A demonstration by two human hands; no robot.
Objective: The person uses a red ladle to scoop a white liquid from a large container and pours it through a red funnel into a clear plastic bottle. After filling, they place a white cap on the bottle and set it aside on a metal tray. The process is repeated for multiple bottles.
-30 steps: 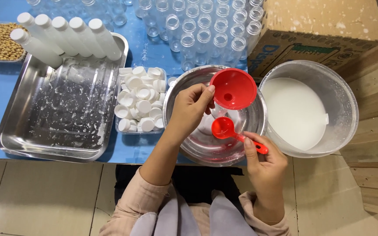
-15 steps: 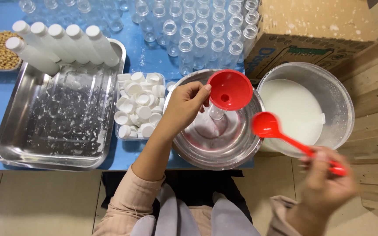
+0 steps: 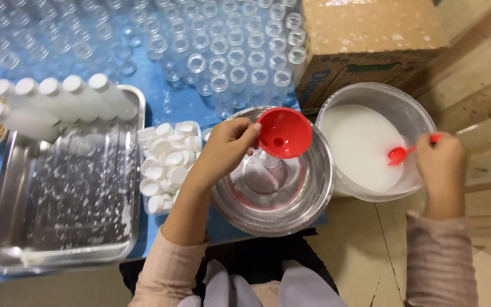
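Right now the red funnel (image 3: 283, 132) is sitting over a small clear bottle (image 3: 269, 165) that is standing inside the steel bowl (image 3: 313, 196), and the left hand (image 3: 225, 149) is steadying it, its grip closed narrowly on the funnel's rim. Just to the right, the right hand (image 3: 440, 160) is holding a red spoon (image 3: 404, 152) by the handle, grip wrapped tight, and is dipping the spoon's bowl into the white liquid in the big clear tub (image 3: 413, 111).

To do this well, the person is probably best off keeping the funnel upright and centred on the bottle neck (a tilt would likely send the liquid into the steel bowl), lifting a level spoonful, and letting it drip over the tub before crossing the gap between the two rims, which are nearly touching.

Left of the bowl, a small container of white caps (image 3: 166, 165) is resting beside a steel tray (image 3: 7, 227), where filled white bottles (image 3: 58, 102) are lying along the far edge. Rows of empty clear bottles (image 3: 228, 51) are standing on the blue table (image 3: 160, 105), with a cardboard box (image 3: 370, 40) behind the tub.
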